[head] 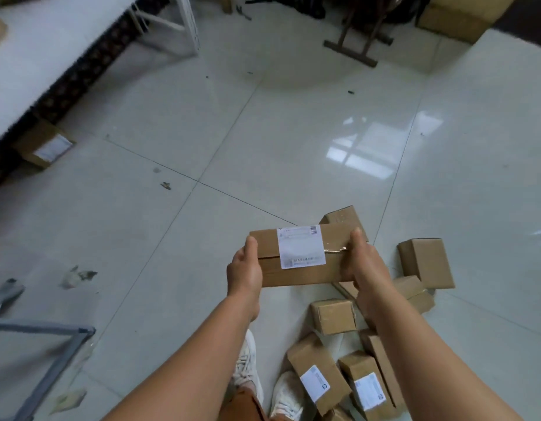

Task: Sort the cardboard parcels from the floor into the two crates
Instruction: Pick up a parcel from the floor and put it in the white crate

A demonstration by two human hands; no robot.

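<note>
I hold a labelled parcel (pixel 305 258) above the floor (pixel 263 141), my left hand (pixel 244 268) gripping its left end and my right hand (pixel 365 265) curled round its right end. More parcels (pixel 333 317) lie heaped on the tiles just beside my shoes (pixel 248 363).

I hold one parcel (pixel 302 256) between my left hand (pixel 244 270) and right hand (pixel 365 262), above the floor (pixel 263 141). The parcel pile (pixel 369 344) lies at five o'clock; a lone box (pixel 44 145) at ten o'clock, beside the table (pixel 44 56).
</note>
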